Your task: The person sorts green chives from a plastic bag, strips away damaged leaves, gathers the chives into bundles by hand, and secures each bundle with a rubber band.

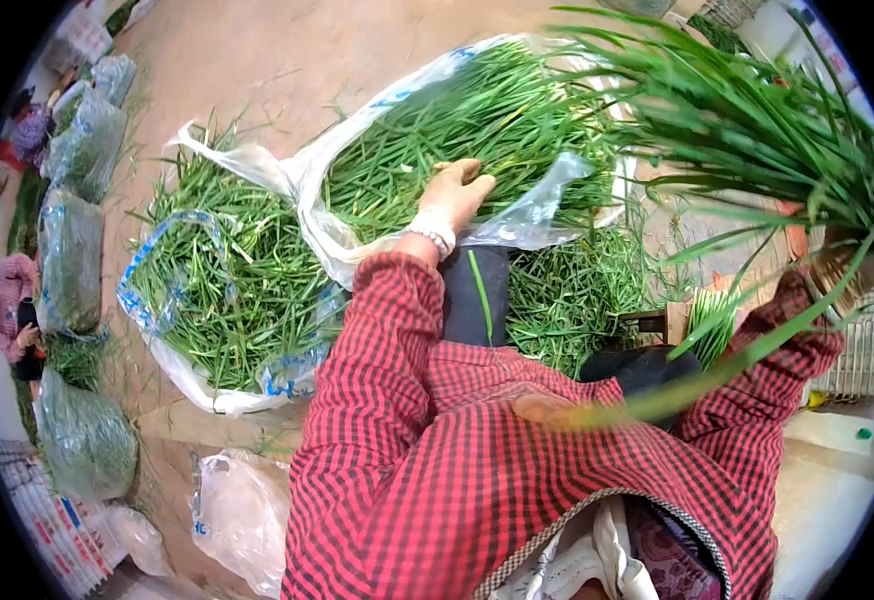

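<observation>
My left hand [454, 195], in a pale glove with a band at the wrist, is over the near edge of a plastic bag [387, 98] full of long green chives [477, 120]. Its thumb and fingers are apart, and I see nothing held in them. Off to the right, my right hand [847, 272] is closed around the base of a large bunch of chives [757, 130]. The leaves fan up and to the left, blurred in part. One long leaf droops from the bunch across my red checked apron [517, 450].
Left of my knees lies another plastic bag [232, 403] of loose leaves. More leaves [567, 300] lie at my feet. Several filled bags [69, 255] line the far left, where another person [7, 300] is. A crumpled bag [242, 520] lies lower left; a crate [852, 355] stands right.
</observation>
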The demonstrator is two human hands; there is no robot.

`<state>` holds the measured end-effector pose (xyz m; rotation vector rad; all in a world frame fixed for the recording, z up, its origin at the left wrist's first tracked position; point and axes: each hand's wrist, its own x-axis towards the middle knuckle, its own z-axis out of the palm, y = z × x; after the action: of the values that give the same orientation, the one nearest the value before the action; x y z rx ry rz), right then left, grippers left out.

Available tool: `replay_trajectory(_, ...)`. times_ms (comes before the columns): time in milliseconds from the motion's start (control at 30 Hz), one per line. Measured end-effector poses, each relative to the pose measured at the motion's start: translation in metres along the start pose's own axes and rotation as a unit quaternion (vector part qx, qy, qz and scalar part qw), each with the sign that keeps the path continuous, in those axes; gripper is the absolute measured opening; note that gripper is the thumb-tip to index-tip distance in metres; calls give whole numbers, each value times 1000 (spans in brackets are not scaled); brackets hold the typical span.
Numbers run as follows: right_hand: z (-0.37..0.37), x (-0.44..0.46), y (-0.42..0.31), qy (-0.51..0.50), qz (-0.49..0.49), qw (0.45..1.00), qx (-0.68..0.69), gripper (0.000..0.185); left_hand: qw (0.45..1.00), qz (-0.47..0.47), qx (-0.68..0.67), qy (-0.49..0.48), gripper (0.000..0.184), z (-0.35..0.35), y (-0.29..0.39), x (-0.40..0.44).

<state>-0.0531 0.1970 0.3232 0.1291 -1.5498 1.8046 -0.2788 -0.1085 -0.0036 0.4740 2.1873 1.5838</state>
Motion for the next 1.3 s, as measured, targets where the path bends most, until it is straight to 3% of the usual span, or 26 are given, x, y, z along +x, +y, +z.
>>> replay_trajectory(33,-5,-11,-16,-10,13,999,-36,31,997,-8,40,58,48,-3,25,-14)
replay_trajectory(67,-6,-21,-27,-25,39,995,-86,31,990,29,-82,108,31,9,31,-17)
replay_trajectory(133,-5,-38,-32,-65,125,968,-206,31,953,116,-278,33,44,20,86,-47)
replay_trajectory(233,18,-68,35,-155,282,844,-428,31,894,212,-391,-55,45,100,157,-79)
replay_trajectory(267,33,-89,75,-148,282,755,-573,25,880,177,-434,-82,43,121,164,-84)
replay_trajectory(333,33,-131,117,-222,68,655,-719,43,832,38,-536,-138,39,151,172,-93)
replay_trajectory(367,36,-137,114,-218,109,672,-699,53,837,-29,-518,-172,35,158,158,-85)
replay_trajectory(400,22,-143,114,-247,106,691,-671,72,746,-96,-639,-159,24,179,152,-80)
replay_trajectory(467,-13,-189,119,-231,129,774,-576,92,642,-166,-728,-174,19,194,128,-74)
replay_trajectory(500,-23,-216,121,-175,273,816,-479,105,598,-210,-747,-202,19,200,116,-70)
replay_trajectory(533,-25,-234,121,-154,281,833,-450,101,595,-216,-749,-194,19,205,112,-73)
replay_trajectory(567,-36,-251,124,-109,388,839,-364,99,596,-238,-744,-186,21,215,105,-77)
replay_trajectory(667,-46,-229,92,-65,635,711,-294,89,586,-290,-728,-204,28,234,94,-88)
replay_trajectory(700,-57,-221,84,-46,603,720,-339,72,582,-308,-718,-224,33,238,91,-92)
replay_trajectory(733,-59,-194,68,-73,634,657,-401,72,595,-310,-694,-263,45,263,67,-93)
replay_trajectory(800,-72,-150,56,-144,651,584,-462,68,698,-261,-585,-320,54,273,52,-110)
replay_trajectory(833,-81,-128,58,-201,675,507,-497,62,686,-226,-575,-385,60,282,41,-117)
replay_trajectory(867,-81,-110,65,-233,692,459,-506,59,686,-294,-504,-436,58,279,34,-125)
replay_trajectory(933,-88,-88,100,-362,694,332,-527,59,687,-308,-461,-469,52,283,37,-138)
replay_trajectory(1000,-92,-85,147,-426,692,316,-490,71,636,-282,-499,-517,39,283,32,-138)
replay_trajectory(1067,-95,-93,203,-445,692,281,-494,94,609,-151,-614,-478,34,310,22,-133)
replay_trajectory(1133,-124,-109,251,-436,697,305,-481,115,636,-211,-583,-460,33,299,19,-117)
replay_trajectory(1167,-131,-111,260,-396,727,301,-473,125,660,-245,-600,-380,35,280,36,-115)
replay_trajectory(1200,-127,-108,261,-398,727,300,-472,125,660,-247,-601,-378,35,277,35,-110)
replay_trajectory(1267,-121,-97,254,-456,697,260,-488,104,559,-221,-695,-393,34,275,37,-103)
replay_trajectory(1300,-122,-92,248,-376,801,211,-415,74,642,-257,-612,-384,35,273,39,-103)
